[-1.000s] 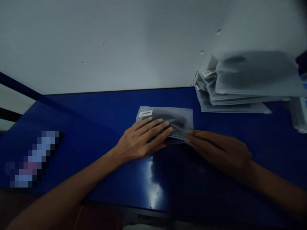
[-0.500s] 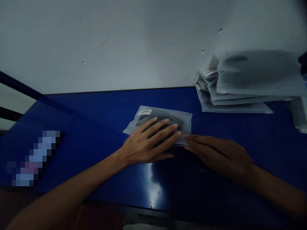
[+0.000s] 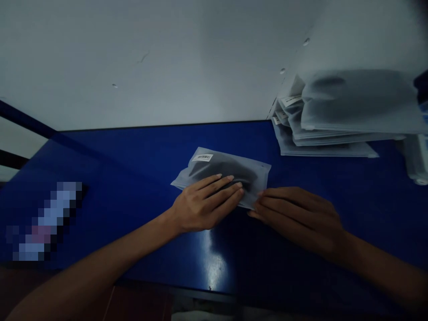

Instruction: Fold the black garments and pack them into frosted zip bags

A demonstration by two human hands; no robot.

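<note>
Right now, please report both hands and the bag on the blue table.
Left hand flat on frosted bag; right hand with fingers at its near edge. Nothing in the way; stack of bags beyond, upper right.

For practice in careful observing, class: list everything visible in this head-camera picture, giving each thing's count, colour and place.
White wall: one, white, behind the table.
Blue table: one, glossy blue, across the middle.
Frosted plastic bag: one, translucent grey with dark contents, mid-table.
Barcode label: one, white, on that bag.
Stack of frosted bags: several, grey-white, far right.
White item: one, white, at the right edge, partly in view.
Pixelated object: one, pale blue, on the left; too obscured to identify.
Left hand: one, flat on the bag.
Right hand: one, fingers at the bag's lower right edge.
</note>
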